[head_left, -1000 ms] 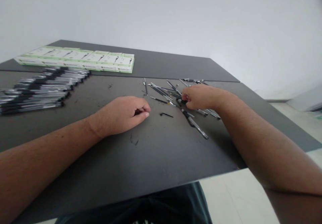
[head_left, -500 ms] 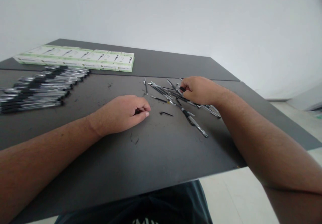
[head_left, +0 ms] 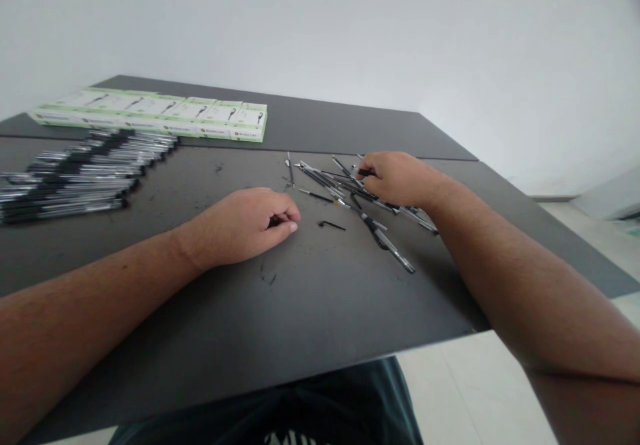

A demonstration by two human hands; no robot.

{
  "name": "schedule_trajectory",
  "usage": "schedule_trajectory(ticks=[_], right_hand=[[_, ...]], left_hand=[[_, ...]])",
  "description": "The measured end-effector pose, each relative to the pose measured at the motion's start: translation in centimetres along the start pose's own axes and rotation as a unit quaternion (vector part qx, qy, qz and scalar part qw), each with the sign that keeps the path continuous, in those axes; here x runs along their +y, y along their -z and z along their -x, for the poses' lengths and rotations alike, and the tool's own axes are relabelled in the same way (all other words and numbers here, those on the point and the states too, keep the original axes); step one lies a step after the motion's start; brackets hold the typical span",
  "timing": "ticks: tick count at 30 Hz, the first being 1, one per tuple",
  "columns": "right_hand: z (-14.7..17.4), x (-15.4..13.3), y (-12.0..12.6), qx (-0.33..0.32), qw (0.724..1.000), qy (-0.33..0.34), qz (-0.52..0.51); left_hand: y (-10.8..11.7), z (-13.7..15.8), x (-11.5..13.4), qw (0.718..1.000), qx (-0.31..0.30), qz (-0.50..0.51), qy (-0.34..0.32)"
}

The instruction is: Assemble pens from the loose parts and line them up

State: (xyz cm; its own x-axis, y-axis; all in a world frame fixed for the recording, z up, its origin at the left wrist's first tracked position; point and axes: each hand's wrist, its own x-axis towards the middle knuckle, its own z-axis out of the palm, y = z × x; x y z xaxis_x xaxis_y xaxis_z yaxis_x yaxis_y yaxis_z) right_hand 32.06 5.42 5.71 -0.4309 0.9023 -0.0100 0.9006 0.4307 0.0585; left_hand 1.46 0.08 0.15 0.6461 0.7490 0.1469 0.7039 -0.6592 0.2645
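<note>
My left hand (head_left: 240, 225) rests on the dark table (head_left: 310, 312) with its fingers curled shut; a dark gap shows under the fingertips, and I cannot tell if anything is in it. A small black bent piece (head_left: 330, 224) lies just right of that hand. My right hand (head_left: 397, 178) lies on a loose pile of pens and pen parts (head_left: 345, 188), its fingertips pinched on a small black pen part (head_left: 366, 172). One clear pen with a black tip (head_left: 393, 250) lies apart at the near side of the pile.
A neat row of several assembled pens (head_left: 75, 178) lies at the left. Behind it stand flat white and green boxes (head_left: 165, 117) in a line. The table's near edge and right corner (head_left: 475, 328) drop to a pale floor. A white wall is behind.
My right hand moved from the near middle of the pile to its far side and closed its fingertips on a black part. The left hand stayed put.
</note>
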Motion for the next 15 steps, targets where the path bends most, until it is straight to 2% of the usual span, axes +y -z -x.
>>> schedule_trajectory(ticks=[8, 15], right_hand=[[-0.1, 1.2, -0.1, 0.036, 0.999, -0.031, 0.009], [-0.5, 2.0, 0.0, -0.024, 0.998, -0.038, 0.037]], left_hand=[[0.1, 0.1, -0.1, 1.0, 0.0, -0.005, -0.002], [0.2, 0.1, 0.0, 1.0, -0.006, -0.005, 0.002]])
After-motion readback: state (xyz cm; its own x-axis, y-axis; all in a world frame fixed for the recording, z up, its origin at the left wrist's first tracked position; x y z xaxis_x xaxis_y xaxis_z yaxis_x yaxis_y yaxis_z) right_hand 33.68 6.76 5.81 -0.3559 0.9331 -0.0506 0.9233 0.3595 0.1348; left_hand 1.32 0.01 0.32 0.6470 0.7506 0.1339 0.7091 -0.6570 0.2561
